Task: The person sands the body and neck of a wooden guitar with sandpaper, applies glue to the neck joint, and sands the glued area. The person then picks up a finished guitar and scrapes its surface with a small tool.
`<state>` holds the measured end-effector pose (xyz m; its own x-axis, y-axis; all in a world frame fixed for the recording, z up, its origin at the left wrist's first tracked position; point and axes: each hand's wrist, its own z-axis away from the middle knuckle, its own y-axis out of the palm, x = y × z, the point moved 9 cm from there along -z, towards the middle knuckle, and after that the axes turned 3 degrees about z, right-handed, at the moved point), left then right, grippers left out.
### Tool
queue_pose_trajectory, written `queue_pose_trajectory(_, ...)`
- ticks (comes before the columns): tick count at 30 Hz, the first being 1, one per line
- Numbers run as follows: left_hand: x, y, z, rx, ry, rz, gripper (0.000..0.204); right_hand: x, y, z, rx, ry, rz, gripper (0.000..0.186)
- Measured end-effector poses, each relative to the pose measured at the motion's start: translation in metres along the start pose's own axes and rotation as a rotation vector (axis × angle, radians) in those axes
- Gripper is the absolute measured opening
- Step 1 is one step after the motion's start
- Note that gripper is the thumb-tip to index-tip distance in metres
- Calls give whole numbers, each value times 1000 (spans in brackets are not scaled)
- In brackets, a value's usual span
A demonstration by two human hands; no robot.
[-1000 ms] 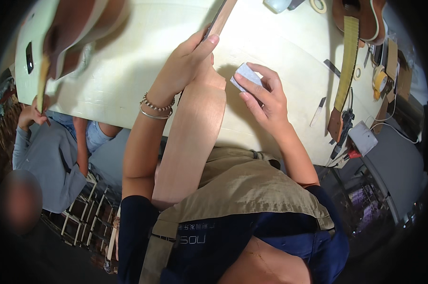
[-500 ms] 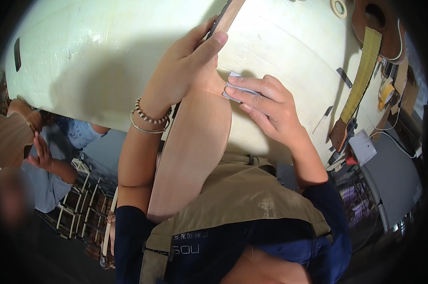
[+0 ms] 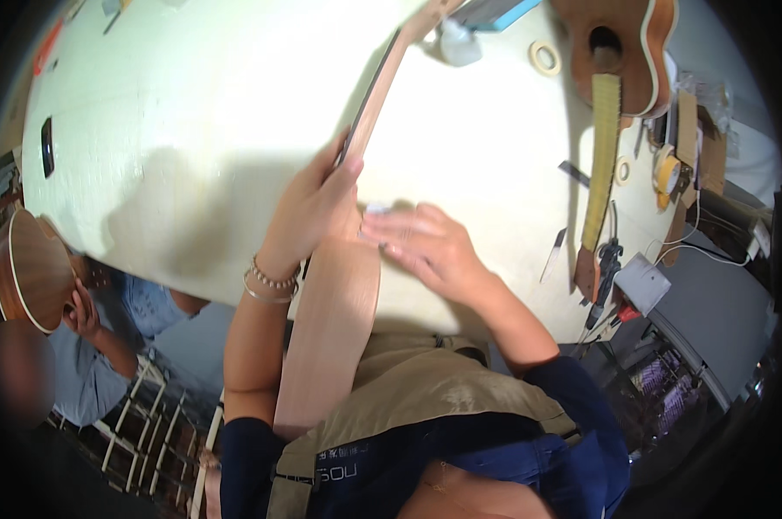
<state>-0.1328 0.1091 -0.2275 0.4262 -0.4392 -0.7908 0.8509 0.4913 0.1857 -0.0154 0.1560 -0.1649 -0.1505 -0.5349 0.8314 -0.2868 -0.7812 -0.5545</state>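
Note:
An unfinished wooden ukulele or small guitar lies tilted in front of me, its pale body [image 3: 329,337] reaching back toward my apron and its neck [image 3: 374,108] pointing away. My left hand [image 3: 313,208] is wrapped round the neck near the body, thumb on top. Pressed against the heel, where neck meets body, is a folded pale grey piece of sandpaper [image 3: 377,208]. My right hand [image 3: 434,251] pinches it under the fingers, which are blurred by motion. The fingers partly hide the sandpaper.
A tape roll [image 3: 534,54], a knife [image 3: 553,255] and a white box [image 3: 644,284] are on the right of the pale table [image 3: 477,121]. An instrument body [image 3: 642,52] with a yellow-covered neck [image 3: 603,164] lies there too. At left, another person holds a wooden instrument body [image 3: 41,268].
The view has shifted, showing more of the neck and far table. My right hand still works the sandpaper at the heel, now blurred; my left hand keeps its grip.

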Motion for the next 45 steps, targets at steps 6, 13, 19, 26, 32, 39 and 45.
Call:
queue_pose_trajectory(6,-9,-5,5,2,53,52,47,-68,-56,26,-37,326,323,20)
queue_pose_trajectory(13,-13,3,5,46,12,36,46,-92,-116,-48,-767,184,376,28)
queue_pose_trajectory(19,-9,2,5,20,43,9,49,-123,-119,-93,-629,310,340,30)
queue_pose_trajectory(26,-2,-4,4,-13,70,18,50,-144,-105,-71,-645,464,-165,27)
queue_pose_trajectory(32,-6,-10,6,-37,41,49,46,-93,-60,-14,-415,379,-516,26)
queue_pose_trajectory(39,0,-13,5,-94,-3,128,48,-57,-5,34,-62,585,-524,24)
queue_pose_trajectory(45,-4,-11,6,-68,21,110,49,-54,-5,37,-39,557,-376,23)
